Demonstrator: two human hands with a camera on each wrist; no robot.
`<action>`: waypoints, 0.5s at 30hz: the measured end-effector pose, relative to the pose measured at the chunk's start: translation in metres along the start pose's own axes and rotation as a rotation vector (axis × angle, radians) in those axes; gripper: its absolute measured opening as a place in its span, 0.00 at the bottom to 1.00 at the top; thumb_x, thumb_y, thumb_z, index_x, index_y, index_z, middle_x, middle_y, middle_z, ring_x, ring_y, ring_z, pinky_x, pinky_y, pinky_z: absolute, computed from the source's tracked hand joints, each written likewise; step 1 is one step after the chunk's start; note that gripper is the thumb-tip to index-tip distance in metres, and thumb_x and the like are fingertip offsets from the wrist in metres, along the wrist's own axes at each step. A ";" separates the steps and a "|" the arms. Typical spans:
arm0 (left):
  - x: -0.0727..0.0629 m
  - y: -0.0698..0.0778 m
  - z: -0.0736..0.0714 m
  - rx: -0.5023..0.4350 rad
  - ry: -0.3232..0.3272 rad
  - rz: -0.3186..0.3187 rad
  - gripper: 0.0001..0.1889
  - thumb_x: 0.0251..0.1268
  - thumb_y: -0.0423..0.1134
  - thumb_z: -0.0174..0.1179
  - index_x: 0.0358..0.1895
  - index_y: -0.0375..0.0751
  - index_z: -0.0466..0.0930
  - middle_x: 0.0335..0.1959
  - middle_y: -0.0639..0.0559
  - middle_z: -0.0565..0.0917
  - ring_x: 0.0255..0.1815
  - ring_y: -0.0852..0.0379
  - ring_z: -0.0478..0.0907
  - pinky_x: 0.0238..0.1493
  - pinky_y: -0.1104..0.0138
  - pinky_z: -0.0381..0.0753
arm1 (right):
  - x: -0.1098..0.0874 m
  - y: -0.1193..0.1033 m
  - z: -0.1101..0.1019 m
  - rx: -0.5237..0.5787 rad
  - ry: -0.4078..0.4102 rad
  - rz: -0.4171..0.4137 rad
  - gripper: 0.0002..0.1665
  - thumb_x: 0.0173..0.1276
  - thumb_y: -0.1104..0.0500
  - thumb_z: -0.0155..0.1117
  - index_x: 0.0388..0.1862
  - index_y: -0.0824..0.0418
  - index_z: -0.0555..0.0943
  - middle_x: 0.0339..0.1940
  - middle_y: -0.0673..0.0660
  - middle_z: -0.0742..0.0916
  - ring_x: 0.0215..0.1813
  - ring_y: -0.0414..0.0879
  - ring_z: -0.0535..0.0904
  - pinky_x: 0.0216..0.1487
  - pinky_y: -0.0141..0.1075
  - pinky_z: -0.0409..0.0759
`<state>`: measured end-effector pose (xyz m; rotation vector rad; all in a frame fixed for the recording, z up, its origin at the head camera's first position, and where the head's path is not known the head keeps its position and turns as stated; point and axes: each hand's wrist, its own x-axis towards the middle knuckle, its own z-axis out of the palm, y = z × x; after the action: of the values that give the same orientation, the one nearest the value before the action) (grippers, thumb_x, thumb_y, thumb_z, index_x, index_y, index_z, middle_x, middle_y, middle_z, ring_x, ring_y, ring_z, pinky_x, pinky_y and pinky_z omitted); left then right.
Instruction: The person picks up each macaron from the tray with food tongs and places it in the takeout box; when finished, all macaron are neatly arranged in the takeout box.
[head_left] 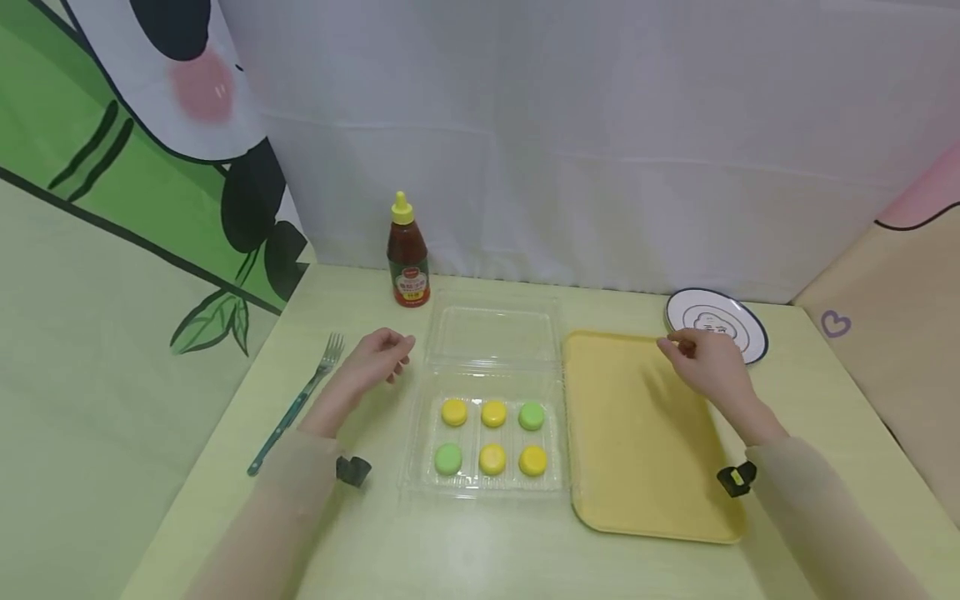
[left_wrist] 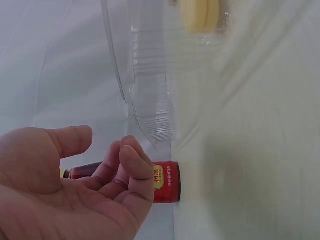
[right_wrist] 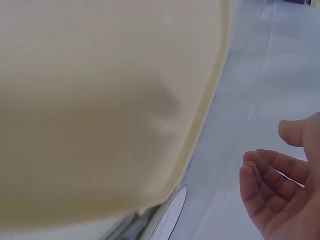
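My left hand (head_left: 372,360) hovers between a fork (head_left: 298,402) and a clear hinged plastic box (head_left: 491,492). Its fingers are loosely curled, and the left wrist view shows nothing between thumb and fingertips. The box lies with its lid (head_left: 495,332) folded back; inside are two rows of small round yellow and green macarons (head_left: 492,459). Over the far right part of a yellow tray (head_left: 645,450) is my right hand (head_left: 708,360), near a plate. In the right wrist view that hand (right_wrist: 285,185) holds nothing, its fingers loosely bent and the thumb apart from them.
A sauce bottle (head_left: 408,258) with a yellow cap stands at the back left, behind the left hand. The white, dark-rimmed plate (head_left: 738,321) sits at the back right, beyond the tray's corner. A hanging white cloth (head_left: 562,150) borders the table's far edge.
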<state>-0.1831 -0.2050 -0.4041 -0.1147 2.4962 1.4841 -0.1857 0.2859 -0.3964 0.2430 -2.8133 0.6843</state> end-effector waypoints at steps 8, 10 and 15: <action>0.020 0.011 -0.008 0.071 -0.030 -0.005 0.24 0.80 0.50 0.47 0.59 0.28 0.70 0.50 0.34 0.78 0.42 0.49 0.75 0.38 0.67 0.77 | 0.027 -0.032 0.024 0.059 -0.040 -0.009 0.24 0.74 0.46 0.61 0.47 0.67 0.85 0.29 0.58 0.86 0.30 0.52 0.78 0.34 0.43 0.72; 0.025 0.012 -0.009 0.083 -0.038 -0.014 0.25 0.80 0.50 0.47 0.60 0.27 0.70 0.50 0.34 0.79 0.43 0.49 0.75 0.39 0.66 0.78 | 0.033 -0.037 0.030 0.087 -0.059 0.001 0.24 0.74 0.46 0.60 0.47 0.66 0.85 0.31 0.59 0.87 0.32 0.52 0.79 0.36 0.43 0.74; 0.033 0.020 -0.004 0.113 -0.025 -0.005 0.23 0.80 0.48 0.48 0.59 0.28 0.71 0.50 0.33 0.80 0.43 0.48 0.78 0.41 0.63 0.79 | 0.045 -0.043 0.044 0.150 -0.129 0.034 0.26 0.75 0.45 0.58 0.51 0.67 0.84 0.37 0.61 0.87 0.36 0.52 0.80 0.37 0.44 0.76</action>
<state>-0.2191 -0.1975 -0.3927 -0.0816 2.5508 1.3300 -0.2279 0.2227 -0.4043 0.2752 -2.8960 0.9210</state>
